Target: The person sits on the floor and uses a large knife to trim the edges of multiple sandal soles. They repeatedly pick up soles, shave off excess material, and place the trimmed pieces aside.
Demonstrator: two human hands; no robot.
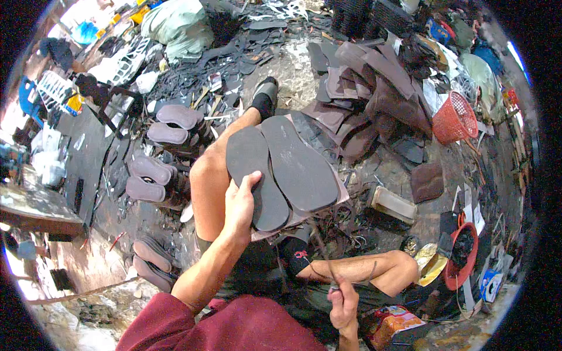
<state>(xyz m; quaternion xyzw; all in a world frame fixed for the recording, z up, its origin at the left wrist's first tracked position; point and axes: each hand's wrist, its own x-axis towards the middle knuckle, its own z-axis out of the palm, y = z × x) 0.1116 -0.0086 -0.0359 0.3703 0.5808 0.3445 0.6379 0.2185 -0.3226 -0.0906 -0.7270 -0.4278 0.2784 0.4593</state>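
My left hand [241, 202] grips a dark grey shoe sole [249, 152], thumb on top and fingers underneath. Beside it a second dark sole [301, 167] lies flat, dusted with pale marks. Both rest on a brownish sheet [339, 186] whose edges stick out from under them, above my lap. Lower right, my right hand [344, 307] is closed round a thin, long dark tool [325, 251] that points up toward the sheet's near edge. Whether the tool is a blade or an awl is unclear. The right hand is apart from the soles.
Paired soles stand in stacks [170, 126] on the left. A heap of brown sheets [374, 82] lies far right, near a red basket [455, 120]. A pale block [393, 205], a red bowl [462, 257] and a yellow dish [430, 263] sit to the right. Dark scraps [234, 52] cover the far floor.
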